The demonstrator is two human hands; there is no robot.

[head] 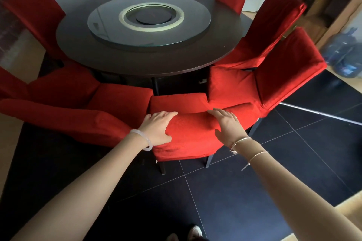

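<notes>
A chair with a red fabric cover [191, 135] stands in front of me, its backrest nearest to me and its seat pointing at the round dark table [82, 49]. My left hand [157, 126] grips the top left of the backrest, fingers curled over the edge and thumb down the near face. My right hand [228, 124] lies flat on the top right of the backrest with its fingers stretched out toward the seat.
Several more red-covered chairs ring the table, one close on the left [64, 115] and one close on the right [274, 82]. A glass turntable [109, 27] sits on the table. Blue water jugs [344, 55] and a wooden shelf [331, 10] stand at right. Dark floor tiles lie below.
</notes>
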